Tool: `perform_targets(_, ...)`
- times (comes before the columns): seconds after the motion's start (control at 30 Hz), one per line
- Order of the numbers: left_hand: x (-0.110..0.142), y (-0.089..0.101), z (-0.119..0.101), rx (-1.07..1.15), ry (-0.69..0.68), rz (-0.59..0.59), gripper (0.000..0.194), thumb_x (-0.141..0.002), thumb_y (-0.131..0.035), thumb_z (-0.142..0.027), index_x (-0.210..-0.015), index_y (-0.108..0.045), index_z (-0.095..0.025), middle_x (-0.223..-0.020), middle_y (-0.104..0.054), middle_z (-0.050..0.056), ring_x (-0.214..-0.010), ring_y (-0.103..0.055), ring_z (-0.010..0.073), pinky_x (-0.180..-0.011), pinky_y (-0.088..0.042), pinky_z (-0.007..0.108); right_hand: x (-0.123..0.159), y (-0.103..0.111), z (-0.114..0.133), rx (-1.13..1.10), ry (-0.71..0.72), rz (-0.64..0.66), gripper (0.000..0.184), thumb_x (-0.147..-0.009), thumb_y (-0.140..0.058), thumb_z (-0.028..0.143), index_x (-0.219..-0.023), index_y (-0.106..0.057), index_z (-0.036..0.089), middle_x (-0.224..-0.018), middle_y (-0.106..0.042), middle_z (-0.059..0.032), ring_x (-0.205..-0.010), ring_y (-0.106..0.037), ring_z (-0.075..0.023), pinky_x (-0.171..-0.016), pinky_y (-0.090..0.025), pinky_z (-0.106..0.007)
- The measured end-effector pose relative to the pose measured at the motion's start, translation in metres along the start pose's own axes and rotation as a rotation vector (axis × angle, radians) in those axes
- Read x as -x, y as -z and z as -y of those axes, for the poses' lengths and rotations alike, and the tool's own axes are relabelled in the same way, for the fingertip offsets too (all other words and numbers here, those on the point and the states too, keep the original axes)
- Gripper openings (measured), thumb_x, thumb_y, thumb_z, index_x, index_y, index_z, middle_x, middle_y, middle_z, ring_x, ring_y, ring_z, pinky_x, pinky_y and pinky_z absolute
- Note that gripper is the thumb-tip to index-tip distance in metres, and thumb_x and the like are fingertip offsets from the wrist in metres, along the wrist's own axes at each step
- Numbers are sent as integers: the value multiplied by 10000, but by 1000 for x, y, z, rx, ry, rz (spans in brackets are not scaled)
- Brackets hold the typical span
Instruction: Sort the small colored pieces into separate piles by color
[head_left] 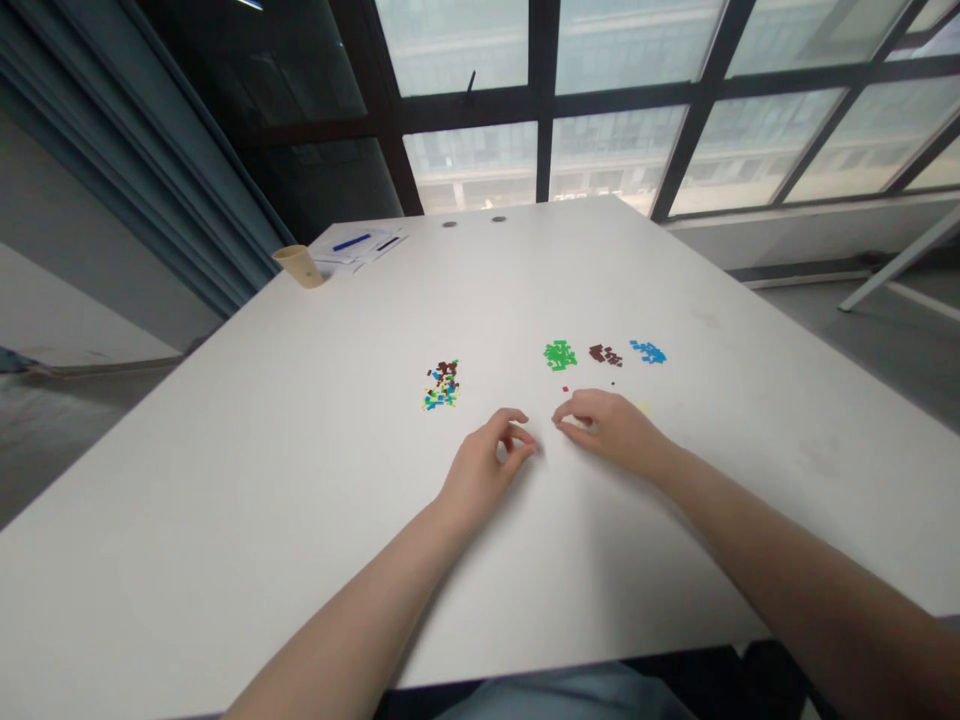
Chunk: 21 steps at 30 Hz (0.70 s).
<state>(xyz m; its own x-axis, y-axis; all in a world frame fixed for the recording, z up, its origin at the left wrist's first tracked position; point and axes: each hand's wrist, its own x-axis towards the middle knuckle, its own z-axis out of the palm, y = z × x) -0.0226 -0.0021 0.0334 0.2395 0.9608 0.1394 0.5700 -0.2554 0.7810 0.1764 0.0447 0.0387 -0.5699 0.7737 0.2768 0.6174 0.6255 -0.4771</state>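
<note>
While the left hand [484,465] and right hand [611,430] pinch narrowly, low over the white table [225,500], any held bit too small to tell, the mixed pile of tiny pieces [442,386] lies at ten o'clock, the green heap [560,355], brown heap [606,355] and blue heap [647,352] near one.

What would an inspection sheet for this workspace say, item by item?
surface: white table, two dark round holes near the far edge.
pieces: tiny coloured pieces in a mixed pile, beside a green pile, brown pile and blue pile; a red piece lies loose.
clutter: paper cup, papers and blue pen at the far corner.
hands: left hand and right hand curled, close together, apart; anything held cannot be told.
cables: nothing seen
surroundings: window, curtain at left.
</note>
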Motion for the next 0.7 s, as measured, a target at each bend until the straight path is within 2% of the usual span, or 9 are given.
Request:
perform_targets(0.13, -3, 3, 8, -36, 18, -17, 267, -769, -502, -225, -1025, -432, -249, -816, -654, -22, -702, -557, 116, -643, -415, 241, -21, 8, -36, 203, -262, 7, 158, -769, -512, 223, -825, -659, 202, -745, -577, -14, -662, -483, -124, -630, -342, -238)
perform_targets(0.27, -6, 5, 15, -58, 26, -15, 258, -778, -479, -236, -1032, -437, -243, -811, -639, -12, -696, -555, 118, -620, -416, 234, -40, 2, -64, 263, -379, 15, 173, -756, -521, 221, -818, -681, 200, -793, -610, -33, -714, -515, -143, -658, -360, -249)
perform_targets(0.47, -9, 7, 23, -88, 50, -19, 248, -779, -456, -228, -1027, -455, -237, -804, -625, -7, -688, -566, 118, -619, -420, 235, -53, -7, -73, 306, -433, 5, 210, -787, -489, 226, -869, -681, 208, -931, -635, -43, -835, -545, -168, -731, -384, -265)
perform_targets(0.7, -11, 14, 26, -126, 51, -66, 250, -791, -444, -255, -1040, -461, -236, -806, -627, 0, -686, -571, 128, -623, -423, 245, -46, -3, -75, 358, -476, -24, 261, -819, -446, 230, -965, -661, 208, -1003, -638, -58, -903, -558, -199, -773, -398, -298)
